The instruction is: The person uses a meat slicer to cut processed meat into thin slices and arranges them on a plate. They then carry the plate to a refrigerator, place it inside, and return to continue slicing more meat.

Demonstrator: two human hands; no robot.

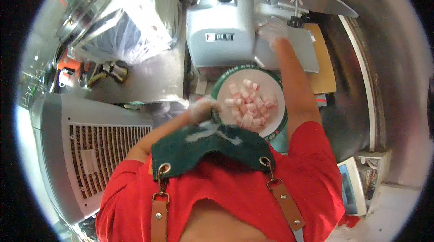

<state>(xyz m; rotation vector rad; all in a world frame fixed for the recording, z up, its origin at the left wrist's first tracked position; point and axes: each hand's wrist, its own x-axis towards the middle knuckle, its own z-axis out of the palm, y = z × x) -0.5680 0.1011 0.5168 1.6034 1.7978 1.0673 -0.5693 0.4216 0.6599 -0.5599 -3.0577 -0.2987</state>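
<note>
A round plate with a green patterned rim (217, 87) is in front of my chest, low against the meat slicer. Pale pink-and-white rolls of thinly sliced meat (250, 106) lie heaped on it. My left hand (204, 109), in a clear plastic glove, grips the plate's left edge and is slightly blurred. Stretched forward past the plate, my gloved right hand (273, 32) is at the right side of the slicer's grey housing (220, 50), over a flat metal tray (298, 50). Its fingertips are hard to make out, and whatever they touch there is unclear.
To the left, a large clear plastic bag (135, 35) covers something on a steel counter (152, 84). A grey appliance with a slatted vent (112, 154) stands below it. A brown board (322, 62) lies under the tray. The slicer's round black knob (296, 21) juts out near my right hand.
</note>
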